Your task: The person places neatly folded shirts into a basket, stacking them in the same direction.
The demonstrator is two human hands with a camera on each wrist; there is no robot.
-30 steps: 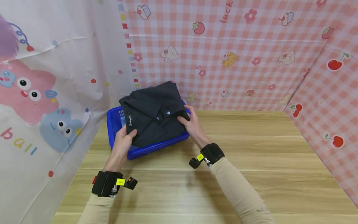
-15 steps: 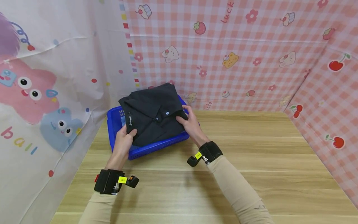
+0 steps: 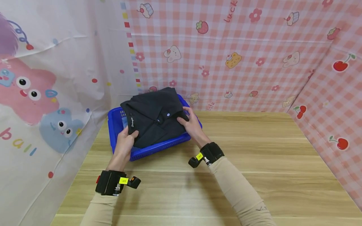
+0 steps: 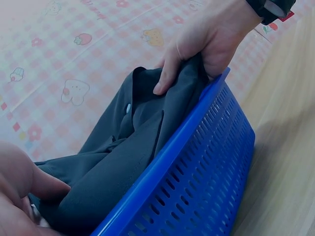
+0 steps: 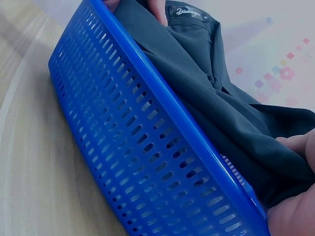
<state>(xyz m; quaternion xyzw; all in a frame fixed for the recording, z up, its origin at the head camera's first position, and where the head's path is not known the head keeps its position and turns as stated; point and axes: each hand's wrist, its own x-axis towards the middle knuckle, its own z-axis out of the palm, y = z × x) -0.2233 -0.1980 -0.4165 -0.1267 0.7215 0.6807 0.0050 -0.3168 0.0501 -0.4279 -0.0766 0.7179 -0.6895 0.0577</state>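
Folded dark shirt (image 3: 154, 116) sits in the blue basket (image 3: 158, 148) at the far left of the tabletop (image 3: 254, 163), by the cartoon backdrop (image 3: 226, 56). Head view: the left hand (image 3: 124, 145) pinches the shirt's near left corner, thumb on top; the right hand (image 3: 193, 125) pinches its right edge, fingers curled over the fabric. The garment's bulk stands above the basket rim, so placement looks nearly complete, with seating and release outstanding. Left wrist view: the right hand (image 4: 209, 42) has its grip closed on the shirt (image 4: 123, 157) just inside the basket wall (image 4: 197, 167). Right wrist view: the shirt (image 5: 216, 93) lies against the inner side of the basket (image 5: 138, 142); a white label shows at the collar.
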